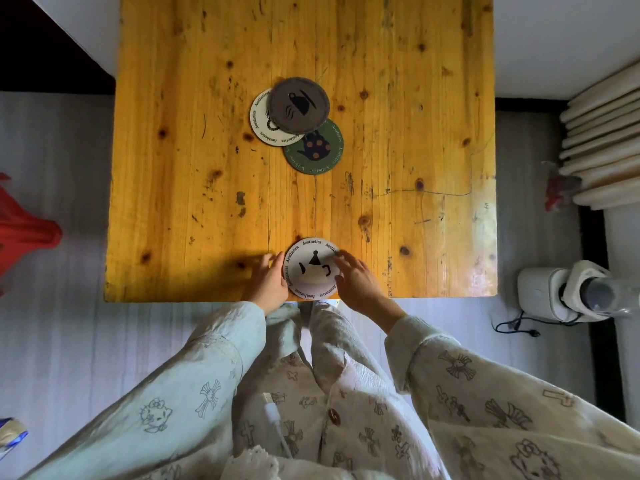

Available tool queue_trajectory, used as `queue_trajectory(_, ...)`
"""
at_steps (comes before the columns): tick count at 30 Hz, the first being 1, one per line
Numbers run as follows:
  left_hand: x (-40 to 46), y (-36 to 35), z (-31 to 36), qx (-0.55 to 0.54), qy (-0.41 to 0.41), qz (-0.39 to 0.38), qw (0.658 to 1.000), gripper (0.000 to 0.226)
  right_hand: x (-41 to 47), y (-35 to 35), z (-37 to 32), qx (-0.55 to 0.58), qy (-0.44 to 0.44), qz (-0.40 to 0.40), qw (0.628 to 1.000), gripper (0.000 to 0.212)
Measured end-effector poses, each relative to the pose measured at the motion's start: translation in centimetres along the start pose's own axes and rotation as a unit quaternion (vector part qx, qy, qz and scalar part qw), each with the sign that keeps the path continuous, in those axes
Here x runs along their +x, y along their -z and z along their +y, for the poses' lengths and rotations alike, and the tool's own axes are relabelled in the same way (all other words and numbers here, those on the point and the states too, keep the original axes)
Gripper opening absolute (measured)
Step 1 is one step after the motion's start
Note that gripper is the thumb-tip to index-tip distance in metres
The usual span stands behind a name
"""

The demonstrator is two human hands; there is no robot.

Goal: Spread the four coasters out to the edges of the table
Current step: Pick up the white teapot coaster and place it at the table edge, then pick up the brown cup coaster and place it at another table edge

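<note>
A white coaster with a black teapot drawing lies flat at the near edge of the wooden table. My left hand touches its left rim with the fingertips, and my right hand rests fingers on its right rim. Three more coasters overlap in a pile near the table's middle: a brown one with a cup on top, a white one under it to the left, and a green one with a spotted teapot toward me.
A white appliance with a black cable stands on the floor to the right. Stacked pale slats lie at the far right. Red cloth sits at the left. Bare tabletop surrounds the pile.
</note>
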State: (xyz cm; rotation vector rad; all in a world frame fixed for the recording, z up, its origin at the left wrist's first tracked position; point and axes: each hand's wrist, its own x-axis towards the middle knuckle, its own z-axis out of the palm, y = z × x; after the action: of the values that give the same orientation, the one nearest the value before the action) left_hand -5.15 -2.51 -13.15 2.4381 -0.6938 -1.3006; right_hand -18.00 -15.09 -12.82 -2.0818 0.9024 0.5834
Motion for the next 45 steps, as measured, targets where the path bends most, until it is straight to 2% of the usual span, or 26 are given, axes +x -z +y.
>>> queue_trajectory(3,-0.3,-0.4,-0.7,0.118,-0.067,-0.023,0.99,0.069,0.2,0.0,0.7,-0.104,0.038,-0.055,0.992,0.06)
queue_trajectory(5,-0.2,-0.7,-0.9,0.158,-0.071,-0.043,0.984,0.07,0.5,0.1,1.0,-0.137,0.05,-0.064,0.987,0.063)
queue_trajectory(12,2.5,-0.3,-0.8,0.194,-0.062,-0.019,0.979,0.077,2.8,2.2,2.1,-0.182,0.071,-0.043,0.98,0.065)
queue_trajectory(21,8.9,4.9,1.8,0.217,-0.04,0.046,0.974,0.08,7.8,7.0,1.8,-0.204,0.075,0.03,0.976,0.06)
queue_trajectory(27,13.2,9.5,3.2,0.215,-0.04,0.05,0.975,0.105,14.7,11.9,-3.0,-0.179,0.089,0.111,0.974,0.053)
queue_trajectory(29,13.7,9.6,3.0,0.229,-0.047,0.05,0.971,0.109,17.1,13.3,-5.1,-0.11,0.057,0.132,0.983,0.049)
queue_trajectory(32,13.7,9.0,2.7,0.234,-0.049,0.073,0.968,0.112,20.9,15.5,-7.8,0.016,-0.035,0.177,0.983,0.047)
queue_trajectory(38,14.2,8.9,2.4,0.208,-0.053,0.091,0.973,0.113,25.6,17.0,-10.9,0.098,-0.186,0.186,0.96,0.069)
queue_trajectory(42,14.3,8.9,2.5,0.181,-0.054,0.098,0.977,0.114,26.8,17.2,-11.6,0.15,-0.238,0.188,0.941,0.071)
queue_trajectory(45,14.3,8.9,2.5,0.174,-0.051,0.101,0.978,0.113,27.0,17.5,-11.3,0.145,-0.223,0.195,0.944,0.054)
